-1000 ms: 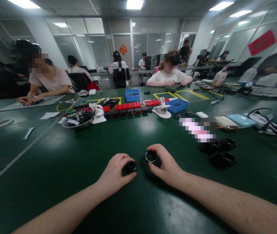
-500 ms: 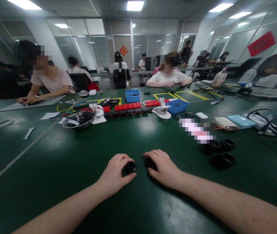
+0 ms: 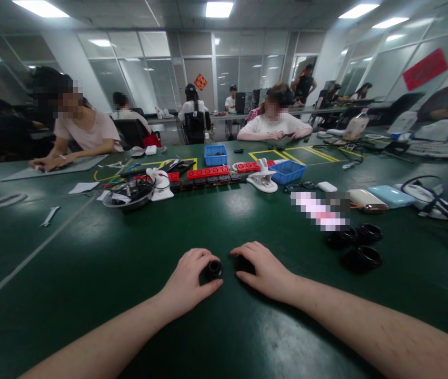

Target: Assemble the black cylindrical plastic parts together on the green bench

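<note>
My left hand (image 3: 188, 281) rests on the green table (image 3: 89, 273) with its fingers curled round a small black cylindrical part (image 3: 213, 270), which stands upright between thumb and fingers. My right hand (image 3: 265, 271) lies just to the right, palm down, fingers closed over a small dark nut-like ring (image 3: 242, 264) that is mostly hidden beneath them. The two hands are a few centimetres apart near the table's front middle.
Three black rings (image 3: 360, 245) lie to the right. Further back stand two blue bins (image 3: 287, 171), red and black strips (image 3: 208, 176), a white clamp (image 3: 262, 179), a bowl of parts (image 3: 127, 195), a wrench (image 3: 49, 216), phones and cables (image 3: 425, 197). Other people sit at the far side.
My right hand held the ring raised in its fingertips; it has since lowered flat onto the table, covering the ring. My left hand has stayed on the black part.
</note>
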### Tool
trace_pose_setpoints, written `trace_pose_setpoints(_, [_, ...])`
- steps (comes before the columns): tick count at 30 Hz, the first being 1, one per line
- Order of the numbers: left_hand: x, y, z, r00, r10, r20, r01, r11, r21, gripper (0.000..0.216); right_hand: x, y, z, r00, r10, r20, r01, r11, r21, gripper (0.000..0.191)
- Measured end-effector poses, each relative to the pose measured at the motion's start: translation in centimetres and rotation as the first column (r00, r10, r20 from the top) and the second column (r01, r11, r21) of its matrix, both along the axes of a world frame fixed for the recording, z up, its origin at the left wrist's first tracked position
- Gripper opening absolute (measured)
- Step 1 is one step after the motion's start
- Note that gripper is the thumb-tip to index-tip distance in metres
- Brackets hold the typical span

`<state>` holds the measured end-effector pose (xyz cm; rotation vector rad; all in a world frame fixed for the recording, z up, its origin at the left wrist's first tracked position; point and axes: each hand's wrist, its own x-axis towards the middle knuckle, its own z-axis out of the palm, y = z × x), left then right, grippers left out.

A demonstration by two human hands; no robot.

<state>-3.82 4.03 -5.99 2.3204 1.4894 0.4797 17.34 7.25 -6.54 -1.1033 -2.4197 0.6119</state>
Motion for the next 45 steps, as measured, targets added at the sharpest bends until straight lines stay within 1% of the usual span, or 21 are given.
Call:
trace_pose_setpoints(2, [-0.1, 0.0, -0.1, 1.000, 0.006, -0.030, -0.006, 1.000, 0.000, 0.032, 0.0, 0.0, 0.1, 1.000, 0.002, -0.007, -0.002, 1.000, 0.005, 0.040])
trace_pose_setpoints(3, [-0.2, 0.1, -0.2, 0.999, 0.012, -0.049, -0.012, 1.000, 0.000, 0.038, 0.0, -0.1, 0.2, 1.000, 0.003, -0.010, -0.003, 1.000, 0.009, 0.041])
trace_pose_setpoints(5, [-0.5, 0.3, -0.6, 0.995, 0.026, -0.096, -0.026, 1.000, -0.003, 0.058, 0.0, -0.1, 0.3, 1.000, 0.005, -0.019, -0.005, 1.000, 0.022, 0.042])
trace_pose_setpoints(8, [-1.3, 0.8, -1.1, 0.984, 0.031, -0.176, -0.035, 0.999, -0.019, 0.084, 0.0, 0.0, 0.5, 1.000, 0.001, -0.032, 0.001, 0.998, 0.056, 0.038])
trace_pose_setpoints(11, [-1.8, 1.2, -1.4, 0.971, 0.009, -0.237, -0.020, 0.999, -0.041, 0.095, 0.1, 0.3, 0.6, 0.999, -0.015, -0.032, 0.018, 0.995, 0.100, 0.035])
trace_pose_setpoints(14, [-1.9, 1.2, -1.4, 0.960, -0.005, -0.280, -0.009, 0.999, -0.047, 0.097, 0.0, 0.4, 0.8, 0.999, -0.031, -0.018, 0.033, 0.988, 0.153, 0.033])
trace_pose_setpoints(17, [-1.8, 1.1, -1.3, 0.950, -0.003, -0.312, -0.010, 0.999, -0.039, 0.098, -0.5, 0.0, 1.4, 0.999, -0.034, 0.012, 0.031, 0.976, 0.214, 0.032])
trace_pose_setpoints(20, [-1.7, 1.1, -1.4, 0.942, -0.002, -0.336, -0.010, 0.999, -0.034, 0.099, -1.7, -0.7, 2.4, 0.998, -0.013, 0.067, -0.005, 0.966, 0.260, 0.033])
trace_pose_setpoints(23, [-1.7, 1.1, -1.5, 0.936, 0.001, -0.353, -0.012, 1.000, -0.028, 0.098, -3.0, -1.3, 3.2, 0.990, 0.027, 0.135, -0.064, 0.959, 0.276, 0.041])
trace_pose_setpoints(27, [-1.7, 1.1, -1.5, 0.929, 0.003, -0.370, -0.013, 1.000, -0.024, 0.098, -4.2, -1.4, 3.8, 0.973, 0.070, 0.222, -0.130, 0.955, 0.267, 0.048])
trace_pose_setpoints(30, [-1.7, 1.1, -1.4, 0.926, -0.002, -0.378, -0.009, 1.000, -0.028, 0.098, -4.7, -1.0, 4.0, 0.955, 0.091, 0.284, -0.164, 0.955, 0.246, 0.050])
trace_pose_setpoints(31, [-1.7, 1.1, -1.4, 0.925, -0.003, -0.380, -0.009, 1.000, -0.029, 0.098, -4.9, -0.9, 4.0, 0.948, 0.096, 0.305, -0.173, 0.956, 0.238, 0.047])
trace_pose_setpoints(34, [-1.6, 1.1, -1.3, 0.925, 0.000, -0.381, -0.013, 0.999, -0.030, 0.099, -5.3, -0.4, 4.1, 0.927, 0.099, 0.363, -0.185, 0.960, 0.211, 0.030])
trace_pose_setpoints(36, [-1.6, 1.2, -1.3, 0.924, 0.004, -0.382, -0.018, 0.999, -0.032, 0.099, -5.6, -0.2, 4.2, 0.915, 0.098, 0.392, -0.187, 0.963, 0.194, 0.023])
trace_pose_setpoints(45, [-1.6, 1.2, -1.2, 0.924, 0.010, -0.382, -0.028, 0.999, -0.042, 0.098, -6.5, 0.5, 5.3, 0.865, 0.068, 0.497, -0.156, 0.978, 0.137, 0.023])
